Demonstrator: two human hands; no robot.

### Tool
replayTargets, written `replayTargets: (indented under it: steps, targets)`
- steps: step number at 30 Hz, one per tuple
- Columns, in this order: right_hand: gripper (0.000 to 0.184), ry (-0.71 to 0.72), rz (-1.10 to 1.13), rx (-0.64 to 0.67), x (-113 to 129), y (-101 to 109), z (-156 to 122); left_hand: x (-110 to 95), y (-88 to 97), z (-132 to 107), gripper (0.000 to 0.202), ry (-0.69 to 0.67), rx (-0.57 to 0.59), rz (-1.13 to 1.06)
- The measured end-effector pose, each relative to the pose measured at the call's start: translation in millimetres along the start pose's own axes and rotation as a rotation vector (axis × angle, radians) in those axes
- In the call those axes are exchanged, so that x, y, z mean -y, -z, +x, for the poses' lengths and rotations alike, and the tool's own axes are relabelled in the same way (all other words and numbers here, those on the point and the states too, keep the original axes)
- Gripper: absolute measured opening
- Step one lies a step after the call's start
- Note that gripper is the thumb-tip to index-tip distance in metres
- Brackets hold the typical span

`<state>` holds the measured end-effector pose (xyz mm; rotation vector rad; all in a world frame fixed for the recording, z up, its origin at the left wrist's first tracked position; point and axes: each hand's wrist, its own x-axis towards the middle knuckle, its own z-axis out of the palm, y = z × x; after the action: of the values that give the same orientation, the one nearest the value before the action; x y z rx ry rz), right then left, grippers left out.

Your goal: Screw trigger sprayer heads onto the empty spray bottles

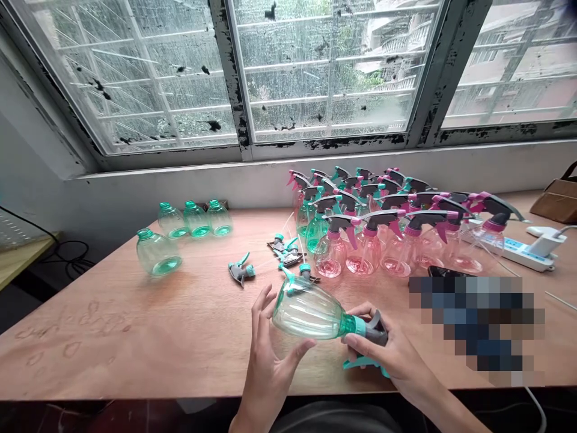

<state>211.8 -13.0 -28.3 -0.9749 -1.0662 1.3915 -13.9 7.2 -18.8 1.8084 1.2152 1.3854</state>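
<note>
A clear green spray bottle [311, 310] lies level between my hands above the table's front part, its base to the left. My left hand [270, 349] curls loosely round the base, thumb along the lower side and fingers at the left edge. My right hand [383, 349] grips the grey and teal spray head [374, 329] at the bottle's neck, its teal trigger pointing down towards me. Just beyond the bottle lie several loose spray heads [288, 249], with one more loose spray head [242, 270] to their left.
Several green bottles without heads [157, 252] stand at the left. Many pink and green bottles with spray heads [363, 252] crowd the back right. A power strip [518, 249], a brown bag [556, 195] and a blurred-out patch lie on the right of the wooden table [112, 337].
</note>
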Motion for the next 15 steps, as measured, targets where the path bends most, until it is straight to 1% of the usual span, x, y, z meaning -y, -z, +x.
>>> replayTargets:
  steps: [4, 6, 9, 11, 13, 15]
  targets:
    - [0.037, 0.002, -0.03, -0.001, -2.5, 1.4, 0.4, 2.5, -0.5, 0.6, 0.064, 0.032, 0.018, 0.034]
    - [0.036, 0.003, -0.019, -0.014, -1.9, 1.3, 0.4, 3.1, -0.6, 0.6, 0.065, 0.031, 0.029, 0.049]
    - [0.034, 0.004, 0.021, -0.014, 0.1, 0.0, 0.3, 3.8, -0.1, 0.8, 0.06, 0.011, 0.024, 0.075]
    - [0.034, -0.002, 0.04, -0.007, 0.8, -0.7, 0.3, 4.1, 0.6, 0.8, 0.064, -0.005, 0.031, 0.081]
    - [0.035, -0.01, 0.033, 0.003, 0.6, -0.7, 0.4, 3.9, 1.3, 0.7, 0.073, -0.014, 0.044, 0.062]
    - [0.036, -0.015, 0.002, 0.014, 0.0, -0.1, 0.5, 3.4, 1.8, 0.5, 0.074, -0.011, 0.043, 0.017]
